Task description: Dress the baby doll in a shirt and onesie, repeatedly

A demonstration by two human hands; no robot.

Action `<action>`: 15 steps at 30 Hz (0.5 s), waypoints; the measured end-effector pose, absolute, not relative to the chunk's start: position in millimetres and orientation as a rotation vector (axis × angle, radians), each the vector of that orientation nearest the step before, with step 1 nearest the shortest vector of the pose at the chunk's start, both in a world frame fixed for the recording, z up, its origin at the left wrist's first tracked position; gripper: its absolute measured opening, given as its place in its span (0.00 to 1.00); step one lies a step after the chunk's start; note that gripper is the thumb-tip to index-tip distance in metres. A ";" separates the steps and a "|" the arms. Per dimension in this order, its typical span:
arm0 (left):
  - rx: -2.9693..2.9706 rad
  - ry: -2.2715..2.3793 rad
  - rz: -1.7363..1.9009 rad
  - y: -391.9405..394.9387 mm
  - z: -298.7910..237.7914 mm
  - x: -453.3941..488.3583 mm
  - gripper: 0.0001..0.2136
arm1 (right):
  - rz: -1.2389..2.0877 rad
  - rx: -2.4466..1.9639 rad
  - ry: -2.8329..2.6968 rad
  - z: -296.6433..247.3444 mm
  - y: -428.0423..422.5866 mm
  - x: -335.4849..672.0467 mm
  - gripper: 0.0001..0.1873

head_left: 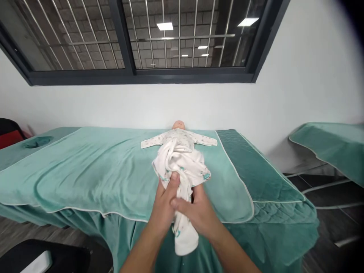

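Note:
A baby doll (178,125) lies on its back on a teal-covered bed (85,167), head toward the wall, arms spread in a white patterned onesie (182,151). The lower part of the garment is bunched and lifted off the bed. My left hand (163,204) is closed round the bunched cloth from the left, thumb up against it. From the right, my right hand (199,210) grips the same cloth, and one white leg end (184,239) hangs below both hands.
A darker teal quilted runner (256,170) covers the bed's right end. A second teal-covered bed (332,148) stands at the right. A barred window (133,38) fills the wall above. Something red and black (8,134) sits at far left, a dark object (42,258) at bottom left.

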State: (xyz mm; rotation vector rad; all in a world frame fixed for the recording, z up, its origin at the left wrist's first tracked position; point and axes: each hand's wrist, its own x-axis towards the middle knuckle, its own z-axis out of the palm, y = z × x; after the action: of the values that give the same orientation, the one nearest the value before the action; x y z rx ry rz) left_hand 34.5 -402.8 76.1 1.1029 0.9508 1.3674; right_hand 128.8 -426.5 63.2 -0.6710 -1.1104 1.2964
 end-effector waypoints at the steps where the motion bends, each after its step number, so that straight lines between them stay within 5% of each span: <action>1: 1.106 0.878 1.347 -400.2 77.7 42.7 0.23 | 1.236 -0.727 -1.072 64.6 -421.5 133.9 0.42; 4: 1.190 0.742 1.249 -393.1 82.0 51.4 0.21 | 1.061 -0.863 -1.020 74.8 -405.8 158.8 0.33; 10: 1.533 0.991 1.150 -356.3 76.6 17.8 0.18 | 0.350 -1.207 -0.878 124.4 -375.0 249.9 0.31; 15: 1.676 1.173 1.350 -286.3 46.3 -3.2 0.16 | 0.428 -1.485 -0.894 88.5 -324.3 315.3 0.23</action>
State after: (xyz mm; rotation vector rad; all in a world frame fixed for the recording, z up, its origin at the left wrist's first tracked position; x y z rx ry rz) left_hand -3.2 -286.3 46.3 1.6763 1.1728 1.3495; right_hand 315.3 -324.3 88.5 -1.4851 -0.8941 0.4284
